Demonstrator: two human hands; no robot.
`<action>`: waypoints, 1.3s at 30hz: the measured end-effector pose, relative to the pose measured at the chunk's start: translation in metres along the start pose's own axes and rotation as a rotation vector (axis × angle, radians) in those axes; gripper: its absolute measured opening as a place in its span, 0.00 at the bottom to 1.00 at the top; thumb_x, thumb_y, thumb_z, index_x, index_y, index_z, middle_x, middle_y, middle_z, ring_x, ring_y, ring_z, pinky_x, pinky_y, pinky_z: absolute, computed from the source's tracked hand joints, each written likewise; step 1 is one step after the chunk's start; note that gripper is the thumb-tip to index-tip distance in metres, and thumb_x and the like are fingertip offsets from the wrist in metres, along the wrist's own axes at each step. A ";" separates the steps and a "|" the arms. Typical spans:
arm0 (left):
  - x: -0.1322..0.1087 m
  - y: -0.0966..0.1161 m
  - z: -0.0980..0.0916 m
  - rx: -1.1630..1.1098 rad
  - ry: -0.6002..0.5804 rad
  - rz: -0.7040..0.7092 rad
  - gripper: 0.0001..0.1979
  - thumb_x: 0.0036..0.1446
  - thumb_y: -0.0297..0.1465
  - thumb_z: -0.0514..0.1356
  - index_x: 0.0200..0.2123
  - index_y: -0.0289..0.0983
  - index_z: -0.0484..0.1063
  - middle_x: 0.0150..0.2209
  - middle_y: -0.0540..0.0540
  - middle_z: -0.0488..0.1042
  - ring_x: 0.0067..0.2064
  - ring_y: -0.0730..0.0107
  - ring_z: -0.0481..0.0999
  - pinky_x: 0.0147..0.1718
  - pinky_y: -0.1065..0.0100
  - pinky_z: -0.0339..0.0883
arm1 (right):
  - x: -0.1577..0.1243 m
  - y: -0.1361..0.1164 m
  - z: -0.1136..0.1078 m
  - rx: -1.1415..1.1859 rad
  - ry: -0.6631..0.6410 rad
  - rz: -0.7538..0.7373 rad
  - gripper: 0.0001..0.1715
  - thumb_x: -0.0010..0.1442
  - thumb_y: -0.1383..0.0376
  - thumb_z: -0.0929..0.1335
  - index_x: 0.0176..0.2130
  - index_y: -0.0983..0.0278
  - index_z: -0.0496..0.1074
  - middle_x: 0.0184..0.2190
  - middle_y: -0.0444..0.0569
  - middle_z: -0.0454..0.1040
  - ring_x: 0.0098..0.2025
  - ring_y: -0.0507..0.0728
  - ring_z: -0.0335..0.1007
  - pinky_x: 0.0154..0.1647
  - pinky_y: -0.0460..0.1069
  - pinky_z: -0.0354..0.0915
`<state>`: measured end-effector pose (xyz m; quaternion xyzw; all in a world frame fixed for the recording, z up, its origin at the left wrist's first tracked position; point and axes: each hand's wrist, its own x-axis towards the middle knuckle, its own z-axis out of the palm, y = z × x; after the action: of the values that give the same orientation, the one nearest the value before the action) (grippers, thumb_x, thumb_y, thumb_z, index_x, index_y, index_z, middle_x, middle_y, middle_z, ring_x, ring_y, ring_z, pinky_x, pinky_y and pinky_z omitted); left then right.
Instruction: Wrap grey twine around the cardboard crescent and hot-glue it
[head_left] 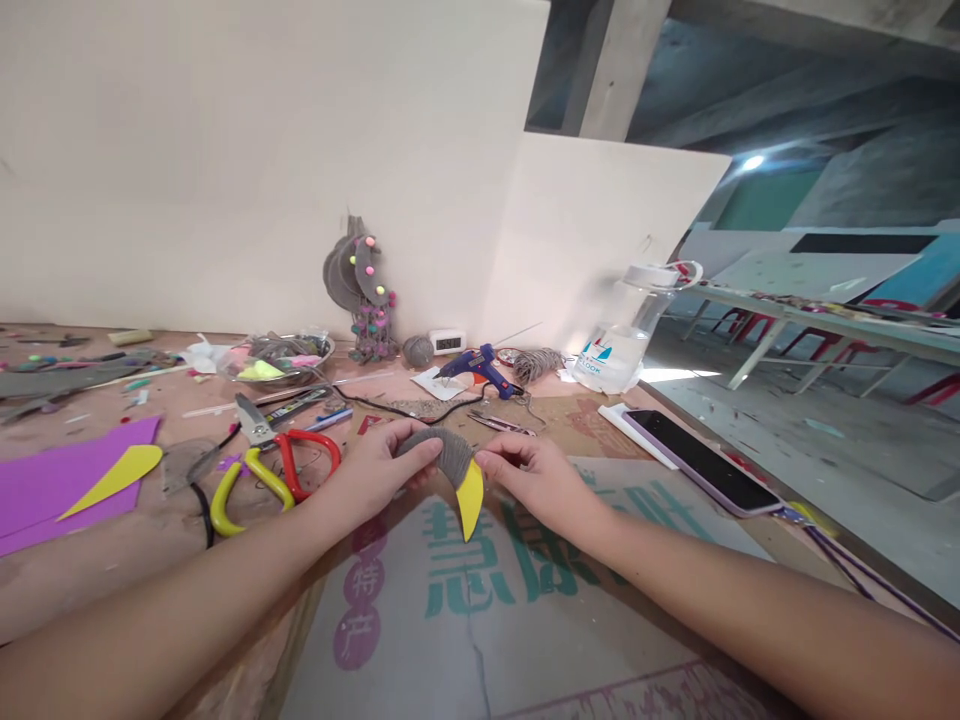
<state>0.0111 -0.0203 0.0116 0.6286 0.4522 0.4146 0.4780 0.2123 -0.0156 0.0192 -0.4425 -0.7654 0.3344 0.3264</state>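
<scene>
A curved, horn-shaped yellow piece (470, 503) is wound with grey yarn (454, 456) over its upper part, and its pointed yellow tip is bare and aims down. My left hand (382, 465) grips the wound end between thumb and fingers. At the piece's right edge, where the winding stops, the thumb and forefinger of my right hand (534, 482) are pinched together on the yarn; the strand between them is mostly hidden. Below, a thin grey strand (478, 655) runs over the printed board (390, 660) toward me.
Left lie yellow-handled scissors (251, 490), red-handled scissors (307, 460), purple sheets (71, 480) and a yellow cutout (124, 475). Behind are a glue gun (484, 368), a yarn ball (418, 350), a small clock (448, 341) and a bowl (281, 360). Right are a phone (705, 460) and water bottle (619, 335).
</scene>
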 end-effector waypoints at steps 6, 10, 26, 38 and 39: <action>-0.001 0.001 0.002 0.008 -0.024 0.008 0.13 0.50 0.41 0.58 0.32 0.36 0.69 0.21 0.53 0.68 0.22 0.75 0.65 0.22 0.73 0.57 | 0.000 -0.002 0.002 0.120 -0.041 0.095 0.16 0.55 0.55 0.64 0.28 0.66 0.70 0.17 0.40 0.60 0.20 0.47 0.52 0.19 0.43 0.51; -0.001 0.001 0.000 0.016 -0.062 0.009 0.13 0.50 0.41 0.57 0.33 0.36 0.69 0.21 0.53 0.67 0.23 0.74 0.65 0.22 0.73 0.57 | 0.000 -0.003 0.002 0.139 -0.070 0.103 0.16 0.55 0.55 0.64 0.28 0.66 0.69 0.18 0.41 0.61 0.20 0.48 0.54 0.20 0.44 0.52; 0.004 -0.002 -0.001 -0.129 0.020 -0.057 0.15 0.48 0.43 0.59 0.27 0.36 0.66 0.20 0.54 0.66 0.20 0.77 0.63 0.20 0.75 0.54 | 0.000 0.003 -0.006 0.049 0.142 -0.001 0.25 0.62 0.54 0.55 0.21 0.65 0.61 0.17 0.41 0.57 0.21 0.49 0.54 0.23 0.45 0.52; 0.003 -0.002 -0.001 -0.149 0.004 -0.061 0.14 0.50 0.42 0.59 0.30 0.35 0.67 0.20 0.54 0.65 0.21 0.78 0.63 0.21 0.75 0.55 | 0.001 0.006 -0.004 0.172 0.164 -0.013 0.12 0.60 0.59 0.60 0.40 0.63 0.65 0.25 0.43 0.65 0.24 0.49 0.59 0.25 0.45 0.58; 0.004 -0.002 -0.001 -0.154 0.018 -0.056 0.14 0.50 0.42 0.58 0.29 0.35 0.66 0.20 0.54 0.65 0.21 0.78 0.63 0.21 0.75 0.55 | 0.002 0.007 -0.005 0.149 0.165 0.004 0.13 0.60 0.57 0.60 0.35 0.64 0.66 0.22 0.42 0.63 0.23 0.49 0.57 0.24 0.45 0.57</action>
<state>0.0112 -0.0165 0.0104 0.5733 0.4405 0.4402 0.5325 0.2182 -0.0104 0.0168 -0.4445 -0.7080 0.3537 0.4195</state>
